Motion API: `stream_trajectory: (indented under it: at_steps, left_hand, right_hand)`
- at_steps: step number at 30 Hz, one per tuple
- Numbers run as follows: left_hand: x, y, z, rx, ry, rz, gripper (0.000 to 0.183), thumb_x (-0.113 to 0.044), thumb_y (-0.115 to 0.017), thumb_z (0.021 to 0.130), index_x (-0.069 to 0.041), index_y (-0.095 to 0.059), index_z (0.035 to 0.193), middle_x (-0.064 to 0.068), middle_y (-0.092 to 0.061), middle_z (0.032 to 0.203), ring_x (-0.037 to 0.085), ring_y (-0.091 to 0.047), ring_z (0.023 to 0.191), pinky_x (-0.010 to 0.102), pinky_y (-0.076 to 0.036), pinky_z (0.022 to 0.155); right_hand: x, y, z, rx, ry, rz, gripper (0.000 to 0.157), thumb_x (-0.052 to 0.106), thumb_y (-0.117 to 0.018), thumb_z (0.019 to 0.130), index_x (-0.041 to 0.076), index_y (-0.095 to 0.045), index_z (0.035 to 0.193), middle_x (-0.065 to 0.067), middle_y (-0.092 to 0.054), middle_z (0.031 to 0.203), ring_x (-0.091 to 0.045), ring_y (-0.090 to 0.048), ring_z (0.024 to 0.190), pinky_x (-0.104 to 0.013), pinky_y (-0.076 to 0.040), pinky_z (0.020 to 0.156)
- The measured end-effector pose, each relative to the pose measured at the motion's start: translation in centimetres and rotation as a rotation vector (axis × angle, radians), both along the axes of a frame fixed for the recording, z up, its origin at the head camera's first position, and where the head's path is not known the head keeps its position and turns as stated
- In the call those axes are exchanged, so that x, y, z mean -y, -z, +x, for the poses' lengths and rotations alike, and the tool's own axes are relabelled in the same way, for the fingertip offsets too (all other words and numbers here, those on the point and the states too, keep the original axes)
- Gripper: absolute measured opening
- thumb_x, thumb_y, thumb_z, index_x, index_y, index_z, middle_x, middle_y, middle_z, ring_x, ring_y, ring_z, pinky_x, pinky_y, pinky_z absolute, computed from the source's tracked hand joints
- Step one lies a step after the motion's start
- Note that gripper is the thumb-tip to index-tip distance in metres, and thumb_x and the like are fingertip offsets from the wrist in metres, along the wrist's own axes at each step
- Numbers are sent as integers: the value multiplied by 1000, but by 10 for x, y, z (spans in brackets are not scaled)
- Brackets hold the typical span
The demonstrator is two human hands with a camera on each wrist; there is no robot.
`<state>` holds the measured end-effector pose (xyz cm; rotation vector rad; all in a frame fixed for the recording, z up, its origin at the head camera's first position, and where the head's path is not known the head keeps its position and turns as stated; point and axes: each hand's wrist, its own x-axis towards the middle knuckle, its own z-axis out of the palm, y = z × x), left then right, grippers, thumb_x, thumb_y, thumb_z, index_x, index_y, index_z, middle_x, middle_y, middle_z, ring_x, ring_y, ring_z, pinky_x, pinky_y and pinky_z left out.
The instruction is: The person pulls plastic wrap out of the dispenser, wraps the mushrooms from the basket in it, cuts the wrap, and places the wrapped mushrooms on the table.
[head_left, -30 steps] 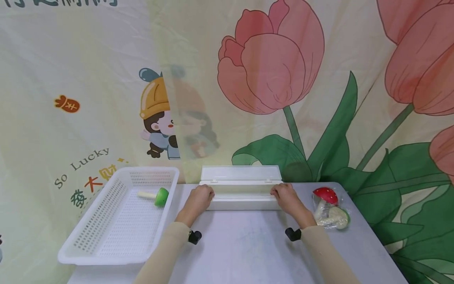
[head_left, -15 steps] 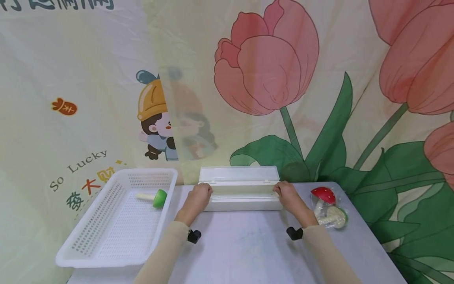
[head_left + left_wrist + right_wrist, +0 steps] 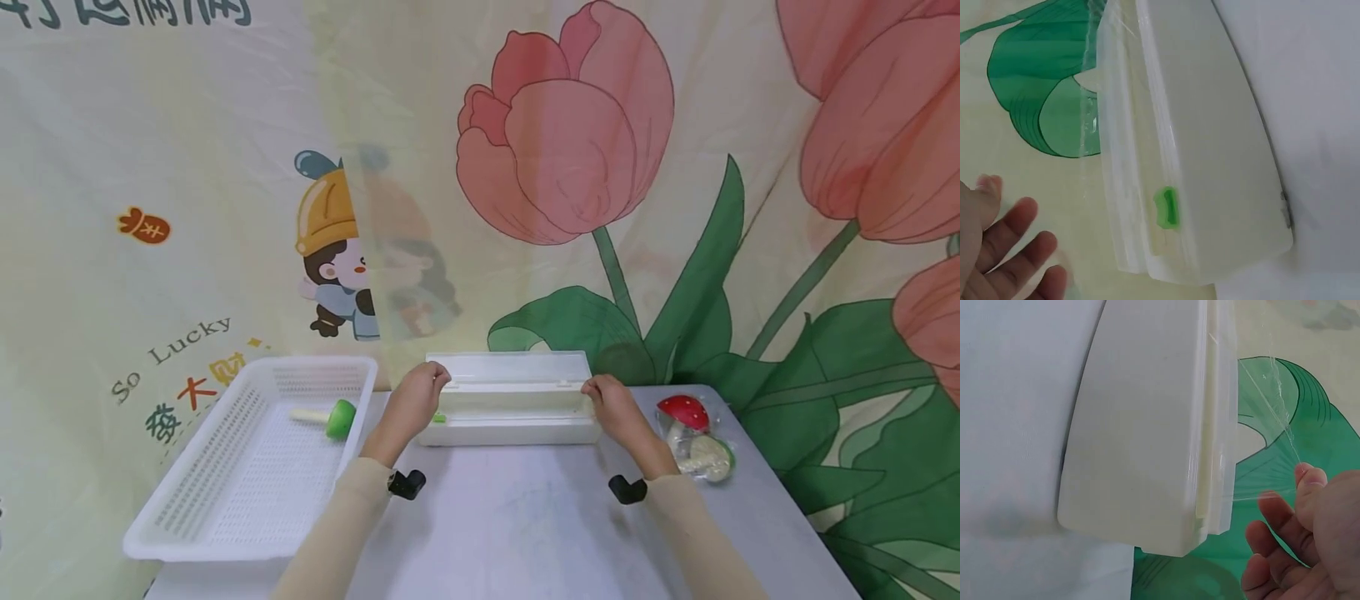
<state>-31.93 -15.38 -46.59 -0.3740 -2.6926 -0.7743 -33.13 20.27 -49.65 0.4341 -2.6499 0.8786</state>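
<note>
Head view: the cling-film dispenser (image 3: 517,432) sits near the back edge of the white table (image 3: 517,517), roomy toward six o'clock; left hand (image 3: 407,408) at nine, right hand (image 3: 622,415) at three; left wrist: what it grips, I can't tell; right wrist: fingertips pinch cling film (image 3: 1266,476).

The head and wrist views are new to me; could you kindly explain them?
No machine: just a person's bare left hand and right hand. A head camera looks forward and down; a wrist camera watches each hand. On the white table stands a long white plastic box, lid up, with a small green tab. Left of it is a white perforated plastic basket holding a green-capped toy mushroom; right of it lie a red-capped toy mushroom and a green-edged piece, in clear plastic. The right hand pinches thin transparent film stretching from the box; whether the left does too, I cannot tell.
</note>
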Motion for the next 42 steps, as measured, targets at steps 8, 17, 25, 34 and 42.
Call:
stream_trajectory:
  at_steps: [8,17,25,34,42]
  left_hand:
    - [-5,17,3,148,53,-96,33,-19,-77,93,-7,-69,123,13,-70,119,31,-67,109,47,-56,90]
    - [4,37,8,49,14,-128,4,-11,-78,90,-10,-80,94,4,-74,94,25,-71,91,44,-57,78]
    - [10,41,8,34,13,-122,6,-15,-76,93,-10,-80,94,3,-76,94,24,-72,91,42,-58,79]
    - [8,37,3,-14,-11,-122,4,-10,-77,91,-12,-79,92,1,-76,89,20,-72,84,39,-59,76]
    - [7,33,-1,-136,-37,-159,3,-11,-78,89,-13,-79,87,2,-76,86,23,-73,83,41,-58,73]
  right_hand:
    - [-6,3,4,49,-12,-41,9,2,-58,103,-2,-65,102,-21,-70,100,-27,-60,89,-44,-55,83]
    - [-8,10,16,99,-54,-60,17,11,-65,101,1,-63,113,-17,-70,107,-29,-64,100,-49,-57,87]
    - [-6,21,18,109,-99,2,30,15,-78,92,1,-70,118,-16,-69,115,-34,-65,111,-53,-54,97]
    - [-5,19,8,-53,-68,-6,8,5,-76,91,2,-79,97,-6,-75,94,-26,-71,93,-43,-59,83]
    - [-4,10,3,-69,-39,0,10,6,-76,91,1,-79,99,-7,-73,93,-27,-67,93,-44,-58,81]
